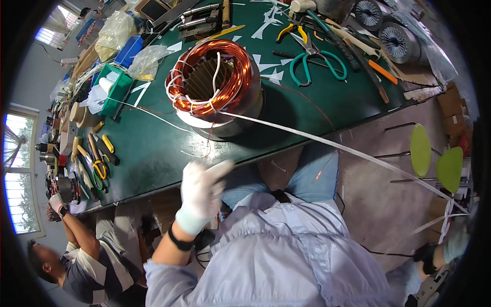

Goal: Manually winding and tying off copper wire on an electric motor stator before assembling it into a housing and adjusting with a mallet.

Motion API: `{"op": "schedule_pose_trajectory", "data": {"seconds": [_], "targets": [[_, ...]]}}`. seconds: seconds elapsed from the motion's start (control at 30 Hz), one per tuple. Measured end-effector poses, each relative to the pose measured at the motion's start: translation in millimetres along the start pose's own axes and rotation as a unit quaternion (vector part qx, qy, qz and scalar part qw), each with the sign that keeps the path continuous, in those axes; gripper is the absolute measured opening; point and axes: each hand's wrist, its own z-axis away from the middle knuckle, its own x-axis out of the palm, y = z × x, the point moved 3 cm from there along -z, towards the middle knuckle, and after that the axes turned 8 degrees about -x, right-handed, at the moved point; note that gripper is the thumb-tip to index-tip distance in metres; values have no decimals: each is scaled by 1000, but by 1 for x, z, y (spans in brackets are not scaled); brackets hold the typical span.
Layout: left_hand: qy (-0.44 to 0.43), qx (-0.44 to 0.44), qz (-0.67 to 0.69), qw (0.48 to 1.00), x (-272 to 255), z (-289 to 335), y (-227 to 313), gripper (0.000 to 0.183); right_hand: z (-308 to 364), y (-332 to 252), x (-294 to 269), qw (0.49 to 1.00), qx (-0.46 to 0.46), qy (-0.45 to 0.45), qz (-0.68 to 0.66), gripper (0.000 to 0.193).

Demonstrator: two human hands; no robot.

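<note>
A motor stator (225, 110) with a ring of copper windings (238, 56) stands on the green bench, white lacing looped around part of the ring. From its near side a white cord (327, 141) stretches taut to the far right. There my gloved right hand (456, 241), dim near the picture's rim, appears closed on the cord. My gloved left hand (202, 192) is raised just off the bench's front edge, below the stator. One finger points right, the others are somewhat blurred, and nothing shows in it. A thin loose cord end (194, 154) lies near the stator.
Green-handled scissors (317, 64) and yellow-handled pliers (292, 35) lie behind the stator at right. More hand tools (97, 158) and a green bin (116, 92) are at left. A co-worker (87, 250) works at lower left. Green stools (420, 151) stand at right.
</note>
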Motion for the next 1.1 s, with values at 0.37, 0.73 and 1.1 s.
{"op": "schedule_pose_trajectory", "data": {"seconds": [0.37,0.73,1.1], "targets": [[-212,-218,882,360,41,-14,60,36,133,-115,426,686,243,-628,-277,23],[-159,-283,839,436,36,13,44,43,167,-171,515,818,-334,-468,-33,45],[-188,-300,781,515,8,35,9,38,165,-150,498,780,-241,-524,-244,35]]}}
